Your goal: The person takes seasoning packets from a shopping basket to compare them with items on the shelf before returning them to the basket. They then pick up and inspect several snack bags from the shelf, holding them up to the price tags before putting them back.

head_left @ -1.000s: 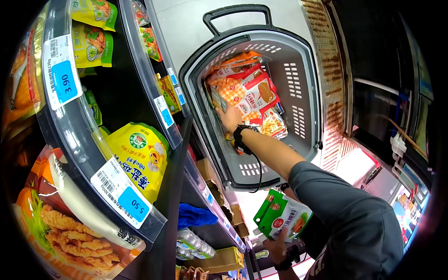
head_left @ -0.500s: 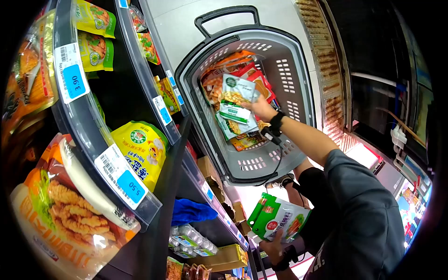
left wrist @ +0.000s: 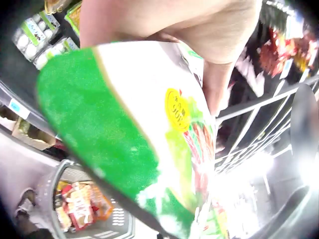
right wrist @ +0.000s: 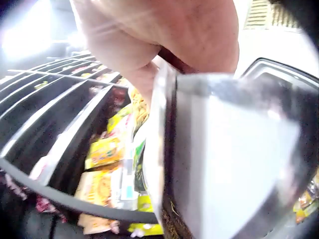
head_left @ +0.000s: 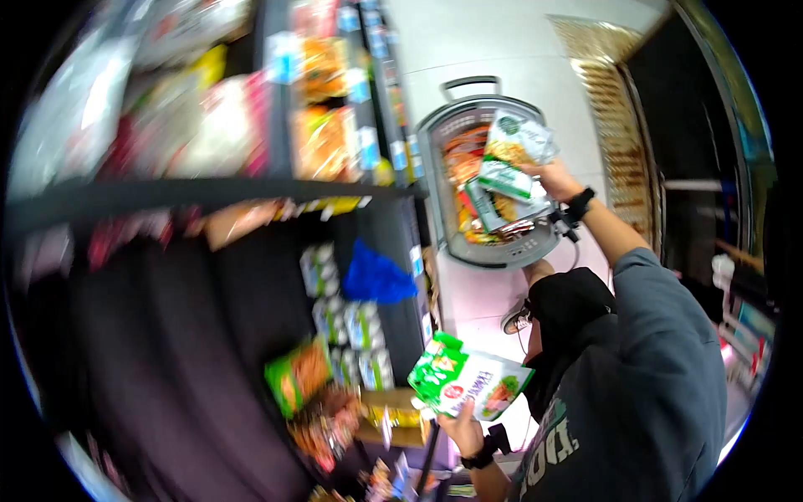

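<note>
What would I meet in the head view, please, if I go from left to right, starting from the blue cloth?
Blue cloth → left hand → right hand → brownish ridged strip → dark panel.

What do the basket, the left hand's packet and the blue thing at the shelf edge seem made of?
Basket: probably rigid plastic, matte grey, with slots through its wall.
Green-and-white packet: likely glossy plastic film; bright highlights lie on its print.
Blue thing: perhaps matte cloth, given its uneven, limp-looking outline, but blur leaves this open.
</note>
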A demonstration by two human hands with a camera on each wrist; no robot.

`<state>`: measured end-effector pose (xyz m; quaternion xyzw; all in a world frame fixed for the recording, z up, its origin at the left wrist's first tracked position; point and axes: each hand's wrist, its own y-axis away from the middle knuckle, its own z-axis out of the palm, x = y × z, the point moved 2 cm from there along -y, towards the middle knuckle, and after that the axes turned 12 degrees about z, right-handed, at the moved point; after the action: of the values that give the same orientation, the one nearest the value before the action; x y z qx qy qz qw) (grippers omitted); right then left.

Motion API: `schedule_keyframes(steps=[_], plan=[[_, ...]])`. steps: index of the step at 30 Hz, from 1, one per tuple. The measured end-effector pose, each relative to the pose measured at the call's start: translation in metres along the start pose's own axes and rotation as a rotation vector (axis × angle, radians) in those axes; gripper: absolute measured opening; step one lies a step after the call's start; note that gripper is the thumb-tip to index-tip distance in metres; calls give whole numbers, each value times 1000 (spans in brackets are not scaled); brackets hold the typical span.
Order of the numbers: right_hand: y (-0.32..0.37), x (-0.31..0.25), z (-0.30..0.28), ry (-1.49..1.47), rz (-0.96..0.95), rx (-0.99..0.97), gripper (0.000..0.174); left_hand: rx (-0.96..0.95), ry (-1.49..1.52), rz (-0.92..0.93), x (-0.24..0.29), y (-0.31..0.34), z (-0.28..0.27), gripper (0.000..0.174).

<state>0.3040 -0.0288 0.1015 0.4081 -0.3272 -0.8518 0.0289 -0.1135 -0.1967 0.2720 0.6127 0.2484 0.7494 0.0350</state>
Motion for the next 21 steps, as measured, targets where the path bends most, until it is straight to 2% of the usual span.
schedule_keyframes(steps=[2,5,6,8,10,14,16,18,20,21], plan=[[36,-28,23,116,-2,-77,35,88,117,105,42,33,-2,47],[111,-57,83,89,114,-202,29,22,288,279,82,80,-21,46],[133,-59,89,109,117,-237,28,68,322,347,98,98,-20,44],[88,-25,48,168,271,-260,29,49,385,374,111,106,-17,42],[137,-36,103,5,372,-279,30,142,400,483,137,124,-9,43],[165,-16,122,93,381,-324,34,220,317,652,152,175,-40,55],[147,-1,119,110,307,-448,29,278,286,659,165,201,-48,61],[143,-5,120,387,204,-469,30,318,274,739,189,221,-49,66],[132,-2,127,261,269,-536,30,321,267,874,214,234,-51,72],[131,-5,131,114,392,-531,31,294,282,955,235,236,-46,73]])
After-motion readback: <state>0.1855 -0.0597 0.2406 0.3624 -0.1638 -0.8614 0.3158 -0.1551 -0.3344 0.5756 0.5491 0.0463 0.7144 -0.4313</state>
